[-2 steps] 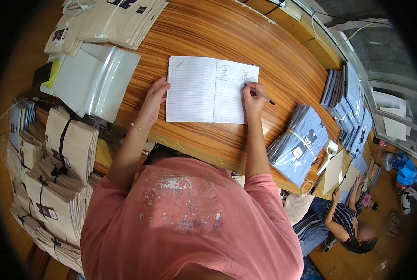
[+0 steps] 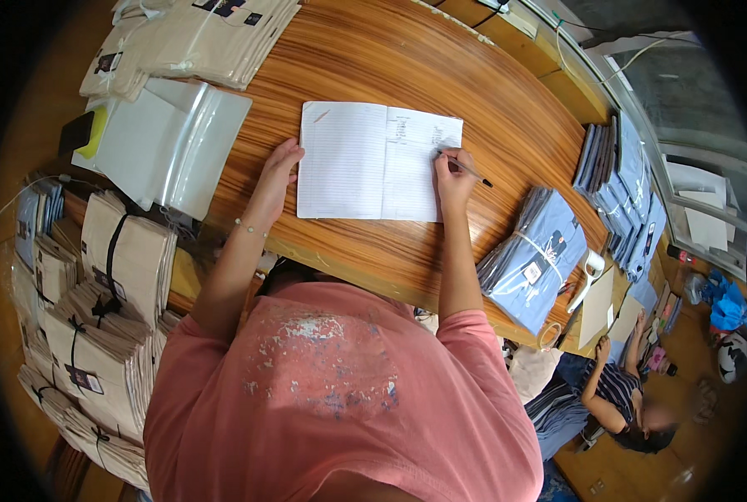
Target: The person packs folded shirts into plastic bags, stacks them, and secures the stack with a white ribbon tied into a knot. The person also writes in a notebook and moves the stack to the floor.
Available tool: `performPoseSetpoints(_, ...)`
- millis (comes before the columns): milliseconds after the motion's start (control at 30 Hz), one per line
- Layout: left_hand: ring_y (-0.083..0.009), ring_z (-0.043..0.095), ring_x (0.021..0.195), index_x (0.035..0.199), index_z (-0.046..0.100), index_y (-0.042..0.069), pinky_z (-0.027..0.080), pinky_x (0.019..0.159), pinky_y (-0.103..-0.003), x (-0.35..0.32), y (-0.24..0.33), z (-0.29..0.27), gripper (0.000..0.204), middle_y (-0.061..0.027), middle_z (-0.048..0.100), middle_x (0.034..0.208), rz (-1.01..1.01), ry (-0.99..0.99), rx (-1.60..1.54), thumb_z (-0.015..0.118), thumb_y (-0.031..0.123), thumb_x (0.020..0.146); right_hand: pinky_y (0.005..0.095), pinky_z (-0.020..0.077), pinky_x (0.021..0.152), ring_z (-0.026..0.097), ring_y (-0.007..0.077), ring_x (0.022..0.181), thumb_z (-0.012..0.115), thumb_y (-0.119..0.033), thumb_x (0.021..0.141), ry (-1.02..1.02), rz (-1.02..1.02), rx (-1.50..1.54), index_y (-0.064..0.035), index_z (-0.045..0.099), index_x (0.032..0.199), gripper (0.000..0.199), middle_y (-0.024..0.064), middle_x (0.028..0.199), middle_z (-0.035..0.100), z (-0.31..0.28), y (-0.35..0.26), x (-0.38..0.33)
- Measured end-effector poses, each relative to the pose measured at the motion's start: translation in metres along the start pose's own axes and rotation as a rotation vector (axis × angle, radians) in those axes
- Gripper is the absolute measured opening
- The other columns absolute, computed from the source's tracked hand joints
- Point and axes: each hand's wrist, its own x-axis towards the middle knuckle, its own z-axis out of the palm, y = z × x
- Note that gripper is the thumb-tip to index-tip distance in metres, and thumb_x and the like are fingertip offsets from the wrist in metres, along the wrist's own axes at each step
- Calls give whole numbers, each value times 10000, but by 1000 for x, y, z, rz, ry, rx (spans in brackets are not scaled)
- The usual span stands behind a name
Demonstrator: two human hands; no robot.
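An open lined notebook [image 2: 340, 171] lies on the wooden table [image 2: 340, 50]. Handwriting fills the upper part of its right page, while the left page bears only a small reddish mark near the top. My right hand [image 2: 455, 180] rests at the right page's edge, its fingers closed round a dark pen [image 2: 477, 175] whose tip meets the page by the writing. Along the notebook's left edge lies my left hand [image 2: 278, 174], fingers stretched out and touching the edge, holding nothing. A beaded bracelet [image 2: 250, 228] circles my left wrist.
Tied bundles of beige folded cloth [image 2: 214, 42] stand at the far left, with clear plastic sheets [image 2: 181, 151] nearer. More beige stacks [image 2: 97, 335] rise at left. Blue folded bundles [image 2: 532, 259] and a tape dispenser [image 2: 589, 276] sit at right. Another person [image 2: 620, 402] works at lower right.
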Motion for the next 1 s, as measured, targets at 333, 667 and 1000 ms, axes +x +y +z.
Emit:
performPoseSetpoints(333,-163,483,1096,1291,428,73,371,929,-340,-19,40,36,414,-60,508,1210,89,-218,-78,474,253,921,326,456,619,573,196,674,649,-213,758,-776,382,75,-33,539,900,255,91,711,591,-22,-30,-3)
performPoseSetpoints(667,-405,117,1359,1395,301,61,78,1059,-607,4,-83,203,827,-224,219,1450,902,-343,1104,506,604,806,472,471,726,601,420,821,497,-303,866,-799,320,-605,15,605,890,337,266,859,619,-102,-78,-71)
performPoseSetpoints(1000,-353,486,1123,1303,485,228,386,963,-477,153,52,127,416,-185,483,1251,1381,-280,1602,482,229,887,413,478,707,618,345,833,568,-209,857,-549,485,-190,-31,603,979,219,195,866,641,-153,-132,-130)
